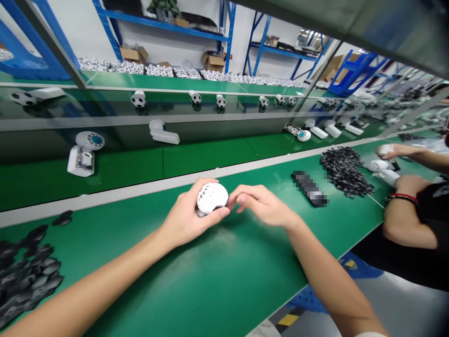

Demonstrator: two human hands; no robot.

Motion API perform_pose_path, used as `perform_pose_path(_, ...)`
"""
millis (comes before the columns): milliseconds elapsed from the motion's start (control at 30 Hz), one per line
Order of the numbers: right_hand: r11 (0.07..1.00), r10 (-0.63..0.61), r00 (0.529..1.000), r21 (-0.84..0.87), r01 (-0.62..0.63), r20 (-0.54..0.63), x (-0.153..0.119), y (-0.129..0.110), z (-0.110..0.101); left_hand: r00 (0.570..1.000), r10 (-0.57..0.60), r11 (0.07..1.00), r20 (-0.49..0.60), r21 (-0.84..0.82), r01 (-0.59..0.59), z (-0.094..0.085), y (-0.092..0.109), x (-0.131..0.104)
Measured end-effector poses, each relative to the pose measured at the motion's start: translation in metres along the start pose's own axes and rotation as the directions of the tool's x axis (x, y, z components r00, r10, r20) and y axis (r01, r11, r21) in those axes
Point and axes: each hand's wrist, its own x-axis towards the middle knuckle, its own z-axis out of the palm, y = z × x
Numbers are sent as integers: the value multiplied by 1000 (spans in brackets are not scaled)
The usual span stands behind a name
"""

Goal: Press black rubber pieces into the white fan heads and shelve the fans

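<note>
My left hand [191, 213] is closed around a white, rounded plastic housing [212, 197] with dark slots on its upper left side. The thumb lies along its lower edge, by a dark notch. My right hand [261, 203] is at the housing's right edge, its fingers bent and drawn together. Whether its fingertips touch the housing or pinch a small part I cannot make out. Both hands are just above the green worktop [196, 281]. The underside of the housing is hidden by my left hand.
Dark plastic pieces lie in a heap [31, 271] at left and another [345, 171] at right. A pixelated dark object [310, 188] lies between. Behind a pale rail, a green conveyor [210, 161] carries white devices [86, 152]. At right, a co-worker's arm [409, 210] rests on the bench.
</note>
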Motion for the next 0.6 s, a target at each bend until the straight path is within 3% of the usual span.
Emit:
perform_pose_path(33, 997, 35, 999, -63, -34, 20, -3, 4, -17, 1000, -5, 1000, 6, -15, 6, -4, 2, 2)
perform_pose_path(133, 895, 118, 957, -389, -218, -265, -16, 26, -68, 1000, -4, 994, 5, -109, 5, -12, 5, 6)
perform_pose_path(233, 788, 300, 910, -463, -405, -287, -29, 52, -103, 1000, -23, 977, -11, -210, 21, -16, 3, 5)
perform_pose_path(333, 796, 351, 908, -436, -419, -229, -35, 67, -114, 999, -14, 968, -50, -251, 1, -15, -2, 2)
perform_pose_path(467, 803, 353, 911, -429, -413, -215, -33, 70, -114, 978, 188, 950, -87, -235, -203, -11, -3, 3)
perform_pose_path(600, 817, 328, 909, -405, -410, -257, -27, 71, -114, 945, 319, 945, -69, 98, -312, -11, -6, 6)
